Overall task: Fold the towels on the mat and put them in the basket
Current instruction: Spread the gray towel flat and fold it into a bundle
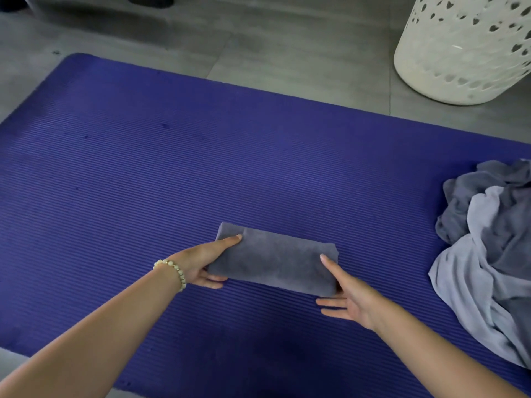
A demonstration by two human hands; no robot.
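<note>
Head view: folded towel (pixel 274 261) lies flat near the middle of the purple mat (pixel 143 168), a compact grey rectangle. Your left hand (pixel 201 264) has the left end, thumb on top and fingers tucked under the edge, so it looks pinched. Your right hand (pixel 349 298) is at the right end, fingers spread wide, index on the top corner and the others low beside the edge. I can't tell whether that side is actually gripped yet.

Handling, my read: light, soft plush cloth with no stiffness. It'll sag in the middle and the layers may slide open if you lift by one end only. Get fingers under both short ends, thumbs pressing down on top, and lift level. The ribbed mat probably grips the cloth a bit, so scoop under, don't drag.

Basket (pixel 465 50) stands on the floor past the mat's far right corner, well apart from the towel. Unfolded pile (pixel 488 242) sits at the mat's right edge, between you and that route. Carry over it without snagging.
</note>
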